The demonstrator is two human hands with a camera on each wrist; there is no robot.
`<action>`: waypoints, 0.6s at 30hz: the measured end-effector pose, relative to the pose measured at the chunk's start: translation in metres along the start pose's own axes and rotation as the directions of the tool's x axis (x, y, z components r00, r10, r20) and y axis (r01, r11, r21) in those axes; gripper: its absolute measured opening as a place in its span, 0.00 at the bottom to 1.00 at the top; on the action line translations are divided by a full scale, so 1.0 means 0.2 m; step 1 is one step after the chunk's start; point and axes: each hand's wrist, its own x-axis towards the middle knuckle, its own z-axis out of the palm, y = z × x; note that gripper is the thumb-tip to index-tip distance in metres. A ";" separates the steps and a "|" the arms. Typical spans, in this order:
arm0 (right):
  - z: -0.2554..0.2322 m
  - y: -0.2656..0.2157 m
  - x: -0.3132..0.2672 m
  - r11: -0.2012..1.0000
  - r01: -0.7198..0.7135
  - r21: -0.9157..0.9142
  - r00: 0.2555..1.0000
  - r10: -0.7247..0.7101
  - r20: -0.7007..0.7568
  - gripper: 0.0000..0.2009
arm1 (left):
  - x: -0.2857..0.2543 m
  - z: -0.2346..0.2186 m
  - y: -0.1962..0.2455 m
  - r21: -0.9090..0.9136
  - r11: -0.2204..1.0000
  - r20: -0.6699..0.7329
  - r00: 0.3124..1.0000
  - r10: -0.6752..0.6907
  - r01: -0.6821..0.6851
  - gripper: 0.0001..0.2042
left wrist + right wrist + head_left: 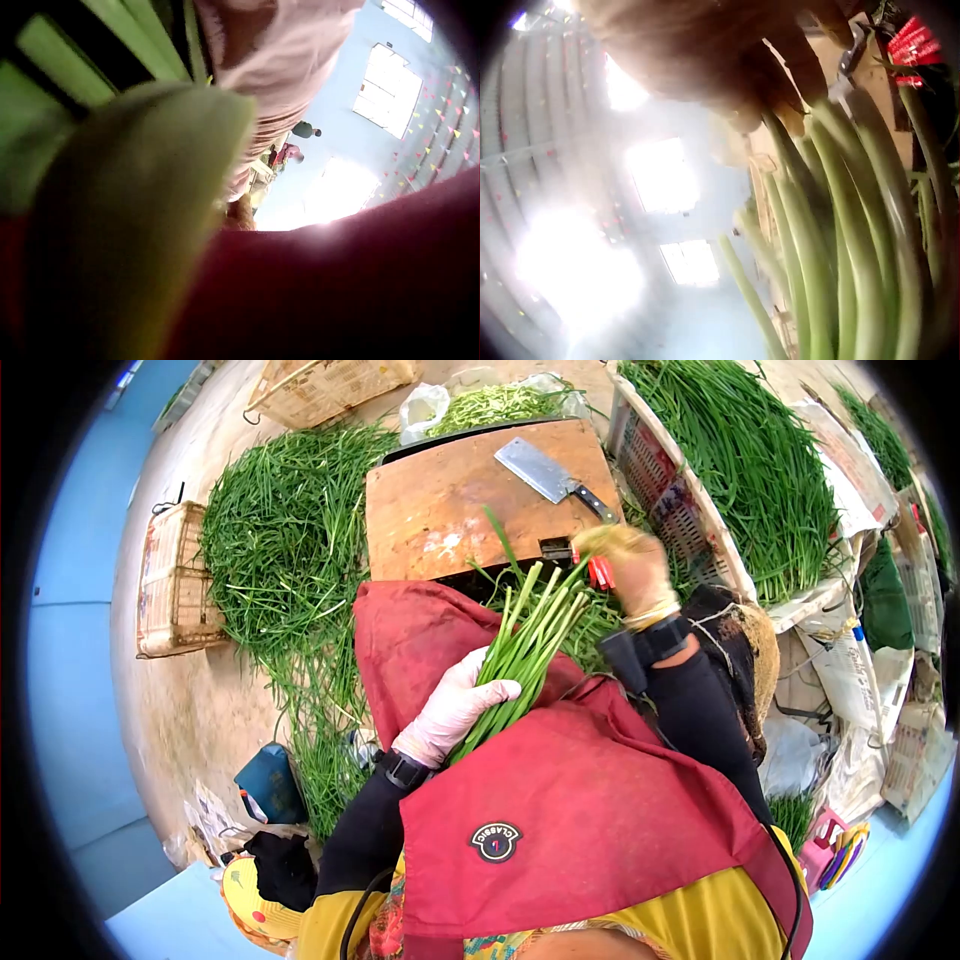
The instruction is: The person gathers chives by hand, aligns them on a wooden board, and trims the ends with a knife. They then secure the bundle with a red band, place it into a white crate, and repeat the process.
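In the head view my white-gloved left hand (465,700) grips a bundle of garlic chives (535,635) above the red apron, thumb across the stalks. Pale cut ends point up toward the cutting board (440,515). My right hand (632,565), gloved and blurred, is just right of those ends. In the right wrist view its fingertips (791,124) come down at the tops of several stalks (855,247); I cannot tell whether they pinch one. Red strips (600,572) show below this hand. A cleaver (545,470) lies on the board. A close, blurred green shape fills much of the left wrist view.
Loose chives (290,520) are heaped left of the board, beside a crate (175,585). More chives (730,460) fill a basket (660,490) at the right. Behind the board, a plastic bag (425,408) holds pale cut pieces. Sacks (850,670) lie farther right.
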 end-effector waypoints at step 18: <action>-0.22 -0.46 -0.08 0.951 -0.088 -0.296 0.769 0.254 0.587 0.24 | -0.06 -0.08 0.13 -0.143 0.985 -0.015 0.995 -0.095 0.092 0.31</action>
